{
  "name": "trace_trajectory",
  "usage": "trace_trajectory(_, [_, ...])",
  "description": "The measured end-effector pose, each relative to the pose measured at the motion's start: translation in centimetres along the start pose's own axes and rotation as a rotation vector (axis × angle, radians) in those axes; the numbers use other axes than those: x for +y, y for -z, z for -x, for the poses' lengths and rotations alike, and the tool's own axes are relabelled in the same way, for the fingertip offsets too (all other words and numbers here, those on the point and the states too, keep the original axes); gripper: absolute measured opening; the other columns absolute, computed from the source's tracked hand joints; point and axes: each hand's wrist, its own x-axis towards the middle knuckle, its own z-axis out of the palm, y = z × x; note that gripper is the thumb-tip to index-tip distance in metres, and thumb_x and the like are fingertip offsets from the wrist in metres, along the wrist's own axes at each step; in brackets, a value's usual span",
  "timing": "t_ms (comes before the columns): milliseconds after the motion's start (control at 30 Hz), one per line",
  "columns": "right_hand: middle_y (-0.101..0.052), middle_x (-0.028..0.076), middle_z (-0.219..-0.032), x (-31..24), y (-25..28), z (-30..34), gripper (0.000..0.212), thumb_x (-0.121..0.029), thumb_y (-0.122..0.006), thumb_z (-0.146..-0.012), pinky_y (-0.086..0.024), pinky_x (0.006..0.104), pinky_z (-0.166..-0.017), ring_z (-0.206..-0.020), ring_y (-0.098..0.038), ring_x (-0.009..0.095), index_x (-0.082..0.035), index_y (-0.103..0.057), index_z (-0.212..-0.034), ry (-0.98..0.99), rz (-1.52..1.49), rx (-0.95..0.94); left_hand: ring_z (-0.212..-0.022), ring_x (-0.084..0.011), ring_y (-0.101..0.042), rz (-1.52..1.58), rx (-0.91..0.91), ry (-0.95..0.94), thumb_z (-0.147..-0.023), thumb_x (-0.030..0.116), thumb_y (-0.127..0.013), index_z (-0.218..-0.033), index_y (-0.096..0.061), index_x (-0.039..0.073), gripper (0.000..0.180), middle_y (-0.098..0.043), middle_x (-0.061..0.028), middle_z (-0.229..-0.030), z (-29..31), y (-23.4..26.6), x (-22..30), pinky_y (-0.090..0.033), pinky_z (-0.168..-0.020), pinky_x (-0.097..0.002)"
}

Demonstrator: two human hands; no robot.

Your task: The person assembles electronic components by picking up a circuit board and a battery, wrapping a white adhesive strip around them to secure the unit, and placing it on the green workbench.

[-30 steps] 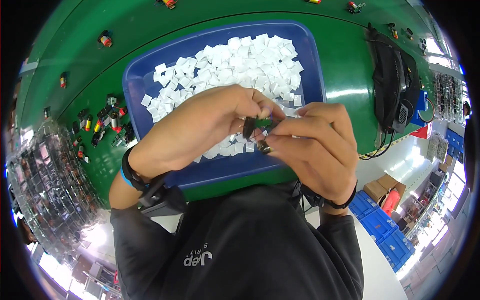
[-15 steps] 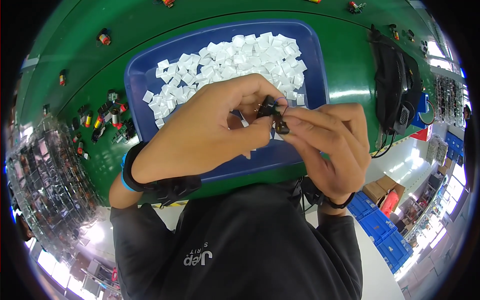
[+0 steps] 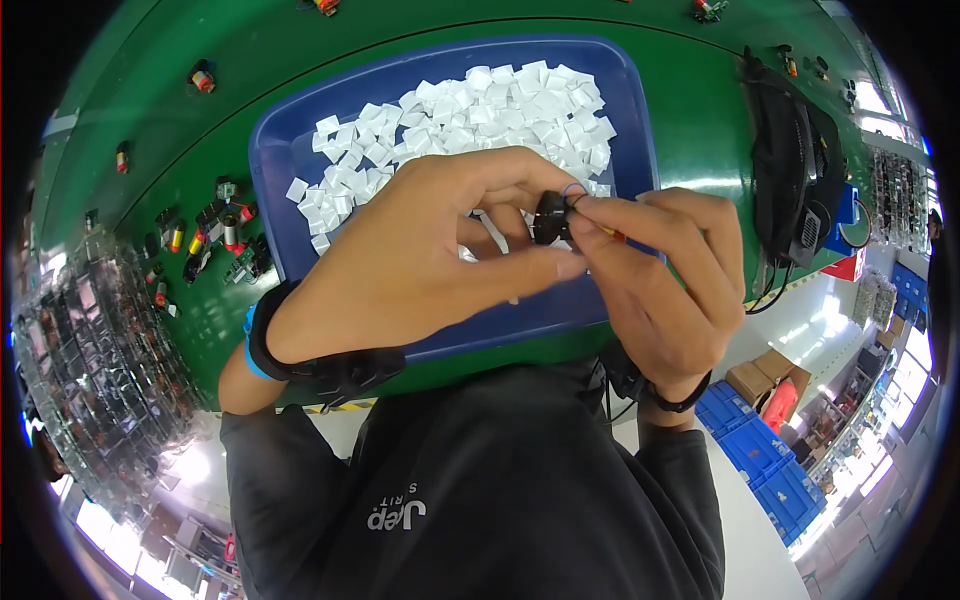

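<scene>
Above the blue tray [image 3: 300,255], both hands meet at a small round black part [image 3: 550,218] with metal pins along its left side. My left hand [image 3: 420,250] curls around it from the left, its fingers behind the part and its thumb below. My right hand [image 3: 680,270] pinches at the part's right side, between thumb and forefinger. A thin dark-blue wire [image 3: 574,186] loops up there, and a bit of red and yellow shows under the right fingers. Whatever else those fingers cover is hidden. Many small white square pieces [image 3: 480,110] lie heaped in the tray.
On the green table [image 3: 690,110], several small circuit boards with red-and-yellow cylinders [image 3: 230,235] cluster left of the tray; others lie scattered farther off. A black bag [image 3: 785,160] lies to the right. Blue crates [image 3: 755,455] stand on the floor at right.
The black part has turned and now shows its rounder side. My left thumb has slid right and down, and my right fingertips have shifted up slightly against the part.
</scene>
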Motion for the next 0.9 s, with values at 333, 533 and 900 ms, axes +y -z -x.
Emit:
trace_trajectory(333, [-0.069,0.011,-0.079,-1.3,1.8,0.0,0.029,-0.001,-0.086,-0.068,-0.046,0.0287,-0.063,-0.073,-0.062,0.017,0.002,-0.067,-0.09,-0.384,-0.333,0.151,-0.093,-0.0211,-0.069,0.291,0.043,-0.172,-0.093,0.001,-0.066,-0.123,-0.056,-0.006,0.032,-0.067,-0.0218,-0.112,-0.7,0.0,0.1,-0.06,-0.081,-0.0328])
trace_trajectory(533, [-0.067,0.011,-0.077,-1.8,1.1,0.2,0.025,-0.001,-0.083,-0.074,-0.045,0.0262,-0.061,-0.062,-0.059,0.015,0.007,-0.066,-0.091,-0.462,-0.499,0.093,-0.115,-0.0302,-0.066,0.211,0.077,-0.294,-0.093,0.004,-0.067,-0.123,-0.053,-0.006,0.034,-0.065,-0.0273,-0.123,-0.9,-0.6,0.0,-0.055,-0.095,-0.0378])
trace_trajectory(900, [-0.065,0.009,-0.076,-1.8,1.2,0.5,0.019,-0.003,-0.078,-0.08,-0.043,0.025,-0.06,-0.063,-0.057,0.014,0.006,-0.064,-0.09,-0.54,-0.591,0.095,-0.114,-0.0308,-0.066,-0.209,0.105,-0.345,-0.091,0.006,-0.07,-0.123,-0.055,-0.005,0.037,-0.066,-0.0255,-0.123,-0.2,-0.4,0.4,-0.052,-0.098,-0.041])
